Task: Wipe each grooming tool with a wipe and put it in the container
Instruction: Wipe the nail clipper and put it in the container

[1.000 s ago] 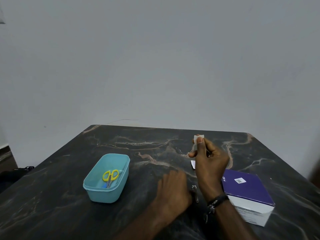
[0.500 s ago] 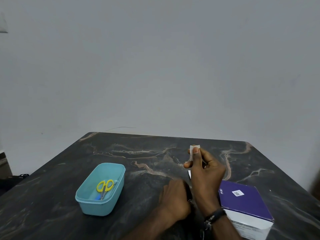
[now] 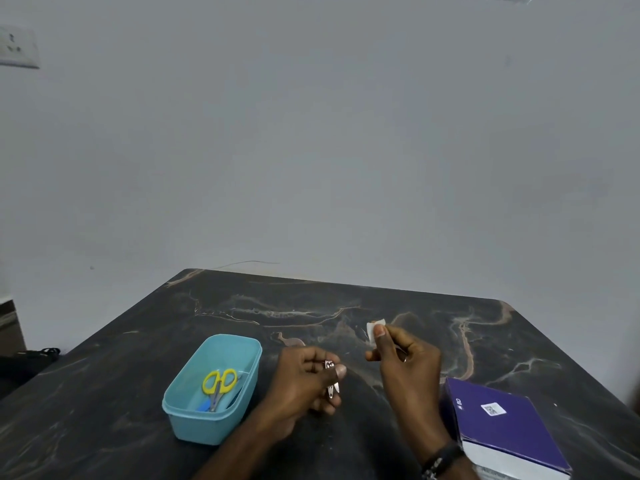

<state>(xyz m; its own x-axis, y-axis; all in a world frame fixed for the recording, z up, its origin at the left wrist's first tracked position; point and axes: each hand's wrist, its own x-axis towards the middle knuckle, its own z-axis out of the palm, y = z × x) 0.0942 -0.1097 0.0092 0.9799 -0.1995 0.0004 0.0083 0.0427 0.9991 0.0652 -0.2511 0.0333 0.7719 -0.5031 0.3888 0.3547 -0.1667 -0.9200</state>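
- Head view, change: a second ago the left hand (image 3: 304,382) lay flat on the table (image 3: 138,368) over a small metal tool; it has now lifted off with the nail clipper (image 3: 331,382) pinched between thumb and curled fingers. Judged from this, the pick-up is done and wiping comes next.
- Head view, right hand (image 3: 403,358): raised at about 2 o'clock from the left hand, near but not touching, wrist bent upward. Its thumb and forefinger are clamped on the small white wipe (image 3: 374,329), which stands above the fingertips.
- Head view, places: the teal container (image 3: 194,420) sits at 9 o'clock of the left hand, holding the yellow scissors (image 3: 220,382) and something blue. The purple box (image 3: 502,427) lies at 4 o'clock of the right hand.
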